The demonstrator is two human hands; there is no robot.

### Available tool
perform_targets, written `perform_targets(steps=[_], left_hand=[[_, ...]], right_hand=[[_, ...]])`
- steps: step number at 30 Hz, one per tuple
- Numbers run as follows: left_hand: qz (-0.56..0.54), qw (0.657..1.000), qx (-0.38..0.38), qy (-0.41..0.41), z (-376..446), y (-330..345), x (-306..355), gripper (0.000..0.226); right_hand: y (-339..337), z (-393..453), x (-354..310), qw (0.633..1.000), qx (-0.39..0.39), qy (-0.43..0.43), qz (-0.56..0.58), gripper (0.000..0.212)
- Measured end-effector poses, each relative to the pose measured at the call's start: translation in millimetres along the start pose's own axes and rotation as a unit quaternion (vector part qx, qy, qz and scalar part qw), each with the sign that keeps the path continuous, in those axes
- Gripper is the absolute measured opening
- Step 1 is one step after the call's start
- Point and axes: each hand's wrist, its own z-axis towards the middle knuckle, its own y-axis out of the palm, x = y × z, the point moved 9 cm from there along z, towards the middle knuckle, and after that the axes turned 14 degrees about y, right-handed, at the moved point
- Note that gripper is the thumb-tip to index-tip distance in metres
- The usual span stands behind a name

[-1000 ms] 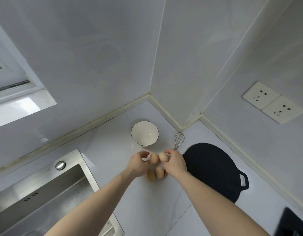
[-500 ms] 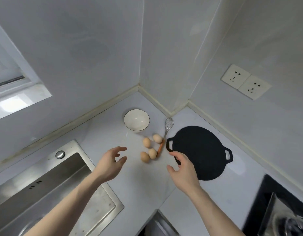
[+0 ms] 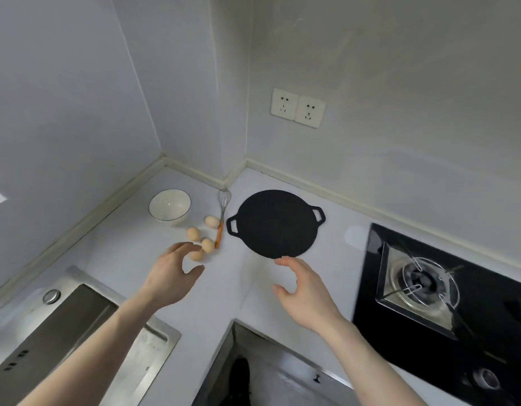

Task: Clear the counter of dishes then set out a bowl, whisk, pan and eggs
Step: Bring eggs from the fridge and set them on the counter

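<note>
White corner tabletop (image 3: 130, 259) carries four fragile eggs (image 3: 208, 245); I'd cradle them gently. My left hand (image 3: 171, 276) and right hand (image 3: 306, 291) hover open, empty.

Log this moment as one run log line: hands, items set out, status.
left hand open, empty | right hand open, empty | bowl, whisk, pan, four eggs on counter | status: all set out

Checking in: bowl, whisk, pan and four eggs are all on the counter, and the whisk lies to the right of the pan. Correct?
Not quite. In the head view the whisk lies left of the pan, between it and the eggs. The rest holds: the bowl, whisk, pan and four eggs are all on the counter.
</note>
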Motion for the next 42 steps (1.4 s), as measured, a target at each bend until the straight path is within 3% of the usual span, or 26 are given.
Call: perform_targets(steps=[6, 12, 20, 32, 37, 42], left_hand=[[0.021, 0.995, -0.069, 0.063, -32, 42, 83, 0.047], [0.032, 0.986, -0.090, 0.134, -77, 73, 162, 0.048], [0.041, 0.978, -0.123, 0.165, -113, 106, 192, 0.049], [0.006, 0.997, -0.056, -0.062, -82, 88, 50, 0.058], [-0.144, 0.964, 0.008, -0.224, -62, 80, -51, 0.074], [-0.235, 0.929, 0.041, -0.284, -32, 76, -95, 0.070]], right_hand=[[-43, -87, 61, 0.998, 0.051, 0.025, 0.039, 0.049], [-70, -169, 117, 0.993, 0.089, 0.051, 0.066, 0.048], [-86, -234, 166, 0.988, 0.120, 0.082, 0.057, 0.050], [-57, -218, 120, 0.997, 0.079, 0.020, 0.004, 0.048], [-33, -178, 91, 0.999, 0.033, 0.011, -0.001, 0.047], [-11, -133, 54, 1.000, -0.013, 0.004, -0.015, 0.047]])
